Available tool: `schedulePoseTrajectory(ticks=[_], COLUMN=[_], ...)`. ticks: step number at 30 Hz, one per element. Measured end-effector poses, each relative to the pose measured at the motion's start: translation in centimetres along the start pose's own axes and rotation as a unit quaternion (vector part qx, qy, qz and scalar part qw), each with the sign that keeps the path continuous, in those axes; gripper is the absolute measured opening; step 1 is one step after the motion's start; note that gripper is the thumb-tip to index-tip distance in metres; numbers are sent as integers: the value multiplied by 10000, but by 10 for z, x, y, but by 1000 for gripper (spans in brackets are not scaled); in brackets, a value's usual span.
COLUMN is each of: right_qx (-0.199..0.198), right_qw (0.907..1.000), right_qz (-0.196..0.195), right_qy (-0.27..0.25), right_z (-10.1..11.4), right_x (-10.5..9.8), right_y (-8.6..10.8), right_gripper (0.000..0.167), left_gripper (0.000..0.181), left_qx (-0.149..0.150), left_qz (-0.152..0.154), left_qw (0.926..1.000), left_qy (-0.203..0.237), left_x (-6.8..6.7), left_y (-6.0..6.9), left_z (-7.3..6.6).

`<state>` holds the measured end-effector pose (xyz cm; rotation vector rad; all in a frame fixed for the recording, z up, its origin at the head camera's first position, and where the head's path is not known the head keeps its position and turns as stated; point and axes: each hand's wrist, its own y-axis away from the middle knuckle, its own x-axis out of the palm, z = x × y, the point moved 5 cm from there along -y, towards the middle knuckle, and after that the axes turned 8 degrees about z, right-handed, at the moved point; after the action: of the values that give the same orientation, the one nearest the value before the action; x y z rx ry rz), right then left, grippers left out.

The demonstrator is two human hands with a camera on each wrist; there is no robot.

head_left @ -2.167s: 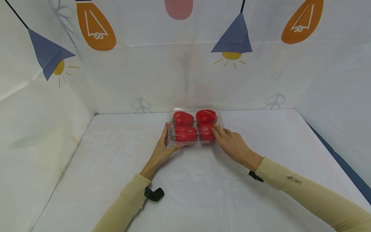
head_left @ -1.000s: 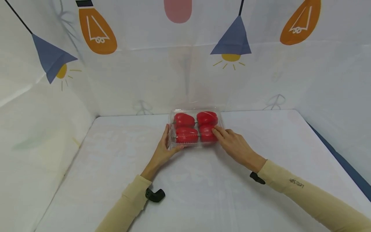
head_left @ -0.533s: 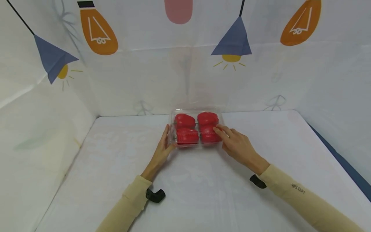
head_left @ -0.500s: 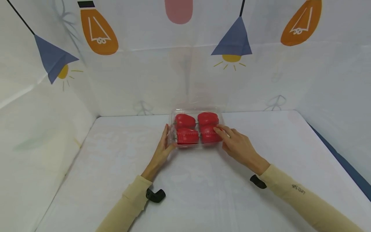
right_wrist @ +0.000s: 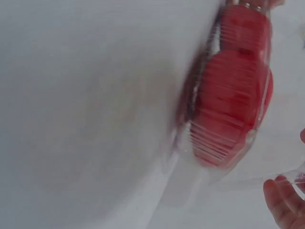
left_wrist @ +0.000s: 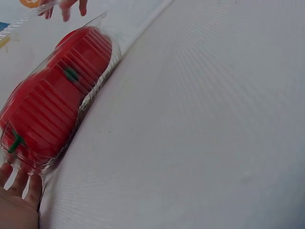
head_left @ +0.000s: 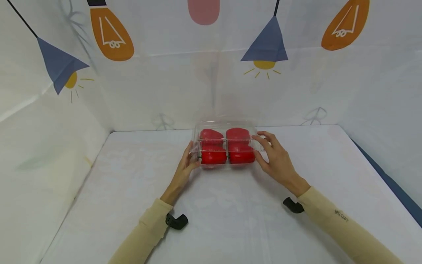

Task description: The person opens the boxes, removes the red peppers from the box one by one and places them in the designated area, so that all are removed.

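A clear plastic clamshell box (head_left: 217,167) with several red bell peppers (head_left: 242,156) inside lies at the back middle of the white table. Its lid (head_left: 211,140) is raised at the front and tilted back. My left hand (head_left: 184,168) holds the box's left side, fingers along that side and thumb near the front corner. My right hand (head_left: 278,163) pinches the lid's right edge, clear of the peppers. In the left wrist view, left fingers (left_wrist: 19,183) touch the box end by a green stem (left_wrist: 16,142). The right wrist view shows the lid edge at my right fingers (right_wrist: 281,198).
The white table (head_left: 224,220) ends just behind the box, against a white cloth wall (head_left: 158,84) printed with lamps and bulbs. Similar cloth stands at both sides. A black wrist mount (head_left: 176,222) sits on the left wrist, another (head_left: 293,205) on the right.
The lid's front edge has risen and swung back from over the front peppers. My right hand has moved up and right from the front right pepper area with the lid edge; my left stays.
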<state>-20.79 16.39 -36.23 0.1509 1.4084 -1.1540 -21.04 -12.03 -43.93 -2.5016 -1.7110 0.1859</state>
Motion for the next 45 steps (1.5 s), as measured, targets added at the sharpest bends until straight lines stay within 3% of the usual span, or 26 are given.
schedulePoseTrajectory(ticks=[8, 17, 27, 34, 41, 45], right_qx=[161, 594, 1195, 1446, 1631, 1779], right_qw=[9973, 9910, 9704, 9522, 9312, 9236], right_qz=[-385, -482, -271, 44, 348, 456], right_qy=[-605, -1102, -2083, -2690, -3242, -3366], right_z=[-7, -15, -28, -11, -22, -41], right_x=[-4, -4, -9, -26, -16, -2], right_y=[-16, -30, -50, -74, -89, -92], right_gripper=[60, 67, 69, 60, 65, 70], left_gripper=[74, 74, 74, 75, 74, 74], left_qx=[389, 447, 390, 398, 415, 474], left_qz=[-57, 33, 106, 108, 72, 89], left_qw=[9991, 9988, 9992, 9991, 9991, 9988], left_qy=[128, 197, 3, -82, -60, -52], left_x=[-1, -1, 4, 5, 0, -1], left_y=[-5, -7, -5, -5, -3, -4], left_z=[11, 13, 18, 14, 10, 10])
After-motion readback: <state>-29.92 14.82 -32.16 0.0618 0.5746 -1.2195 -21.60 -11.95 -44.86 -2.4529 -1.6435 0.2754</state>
